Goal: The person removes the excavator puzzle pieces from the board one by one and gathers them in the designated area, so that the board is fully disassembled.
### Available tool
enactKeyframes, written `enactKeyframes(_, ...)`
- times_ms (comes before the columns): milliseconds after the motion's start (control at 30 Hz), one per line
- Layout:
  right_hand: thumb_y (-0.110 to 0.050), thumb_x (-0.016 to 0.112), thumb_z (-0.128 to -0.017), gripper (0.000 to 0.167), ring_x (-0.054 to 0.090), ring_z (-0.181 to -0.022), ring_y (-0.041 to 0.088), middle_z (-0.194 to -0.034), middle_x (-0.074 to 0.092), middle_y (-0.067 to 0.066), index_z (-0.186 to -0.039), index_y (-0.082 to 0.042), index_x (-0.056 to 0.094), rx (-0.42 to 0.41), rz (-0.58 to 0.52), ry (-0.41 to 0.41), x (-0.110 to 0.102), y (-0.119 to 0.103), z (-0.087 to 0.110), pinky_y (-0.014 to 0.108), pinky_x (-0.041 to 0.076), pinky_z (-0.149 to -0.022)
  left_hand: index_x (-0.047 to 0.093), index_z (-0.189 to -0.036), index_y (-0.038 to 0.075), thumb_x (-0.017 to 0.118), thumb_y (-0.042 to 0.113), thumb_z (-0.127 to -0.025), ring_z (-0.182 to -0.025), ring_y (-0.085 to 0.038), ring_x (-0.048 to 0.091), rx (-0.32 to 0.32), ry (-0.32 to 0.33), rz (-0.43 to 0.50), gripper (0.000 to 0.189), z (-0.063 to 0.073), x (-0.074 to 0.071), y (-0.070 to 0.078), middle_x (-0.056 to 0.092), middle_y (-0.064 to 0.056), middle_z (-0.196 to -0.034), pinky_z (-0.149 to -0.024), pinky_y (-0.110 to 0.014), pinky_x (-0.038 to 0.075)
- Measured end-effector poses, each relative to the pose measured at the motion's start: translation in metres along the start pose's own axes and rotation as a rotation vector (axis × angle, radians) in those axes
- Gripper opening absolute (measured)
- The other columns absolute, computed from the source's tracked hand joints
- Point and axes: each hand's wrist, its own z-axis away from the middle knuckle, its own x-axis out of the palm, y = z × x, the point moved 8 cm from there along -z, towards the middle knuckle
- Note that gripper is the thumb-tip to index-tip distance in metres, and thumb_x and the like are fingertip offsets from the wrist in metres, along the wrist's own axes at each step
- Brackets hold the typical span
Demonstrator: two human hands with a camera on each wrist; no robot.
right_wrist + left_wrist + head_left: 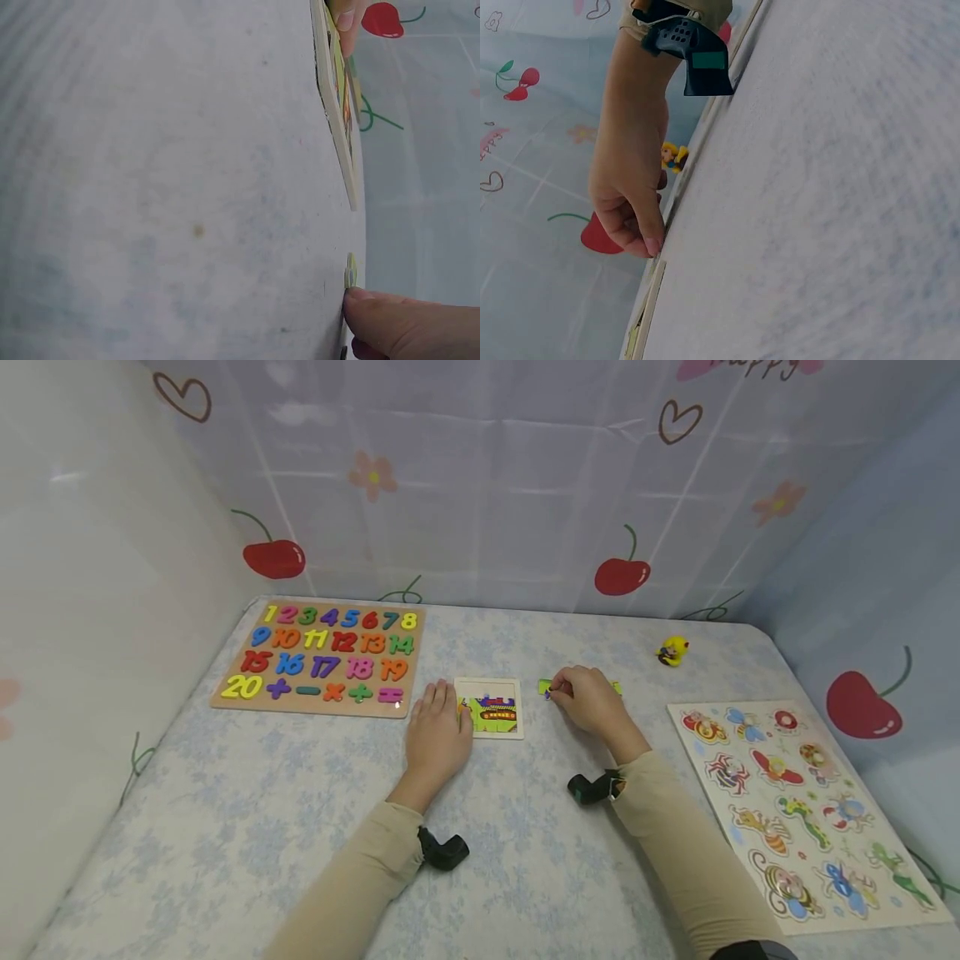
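Note:
A small square jigsaw puzzle (491, 717) in a pale wooden frame lies mid-table, with a colourful vehicle on green in its lower part and bare board along the top. My left hand (438, 731) lies flat at its left side, fingers straight, the thumb touching the picture. To the right, my right hand (590, 700) pinches a green puzzle piece (350, 271) between thumb and fingers at table level. More green (617, 687) shows past the knuckles; whether it belongs to a second piece is hidden. The left wrist view catches the right hand (634, 202) with fingertips low.
A number board (411, 689) with coloured digits lies at the back left. On the right is a large insect puzzle board (723, 802). A small yellow figurine (672, 651) stands at the back right. Curtains printed with cherries (622, 577) enclose the table's back and sides.

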Motion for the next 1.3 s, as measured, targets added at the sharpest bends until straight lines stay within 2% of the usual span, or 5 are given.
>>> enactKeyframes(167, -0.022, 0.066, -0.096, 0.009, 0.050, -0.080, 0.022, -0.081, 0.059, 0.004, -0.099, -0.014, 0.069, 0.013, 0.007, 0.016, -0.001, 0.000, 0.002, 0.034, 0.041, -0.067, 0.029, -0.155, 0.002, 0.034, 0.038, -0.106, -0.155, -0.028, 0.015, 0.000, -0.009, -0.007, 0.062, 0.000, 0.002, 0.001, 0.023, -0.012, -0.165, -0.127, -0.044, 0.011)
enactKeyframes(400, -0.026, 0.064, -0.097, 0.028, 0.051, -0.081, 0.023, -0.086, 0.060, 0.005, -0.121, -0.013, 0.069, 0.018, 0.021, 0.004, -0.001, -0.003, 0.002, 0.034, 0.041, -0.068, 0.027, -0.156, 0.002, 0.033, 0.038, -0.106, -0.155, -0.028, 0.014, -0.004, -0.019, -0.012, 0.062, 0.000, 0.004, 0.002, 0.022, -0.012, -0.165, -0.127, -0.044, 0.010)
enactKeyframes(533, -0.027, 0.063, -0.097, 0.030, 0.049, -0.083, 0.024, -0.087, 0.059, 0.006, -0.124, -0.014, 0.068, 0.008, 0.030, 0.011, 0.001, -0.010, 0.001, 0.034, 0.039, -0.069, 0.027, -0.156, 0.002, 0.031, 0.036, -0.107, -0.155, -0.028, 0.014, 0.002, -0.015, -0.015, 0.060, 0.001, 0.004, 0.002, 0.022, -0.012, -0.165, -0.127, -0.044, 0.010)
enactKeyframes(967, -0.031, 0.060, -0.099, 0.029, 0.048, -0.081, 0.020, -0.082, 0.057, 0.002, -0.121, -0.016, 0.071, -0.108, -0.021, -0.012, 0.022, -0.055, 0.004, 0.032, 0.037, -0.067, 0.023, -0.159, 0.010, 0.035, 0.052, -0.102, -0.156, -0.026, 0.010, 0.067, -0.049, -0.069, 0.071, 0.000, 0.008, 0.018, 0.018, -0.007, -0.167, -0.127, -0.047, 0.011)
enactKeyframes(1300, -0.027, 0.064, -0.098, 0.021, 0.051, -0.083, 0.020, -0.085, 0.061, 0.001, -0.112, -0.016, 0.074, -0.122, -0.021, -0.024, 0.024, -0.060, 0.004, 0.033, 0.041, -0.070, 0.029, -0.158, 0.015, 0.038, 0.056, -0.100, -0.156, -0.027, 0.012, 0.052, -0.086, -0.113, 0.071, -0.001, 0.014, 0.023, 0.020, -0.006, -0.167, -0.126, -0.050, 0.013)
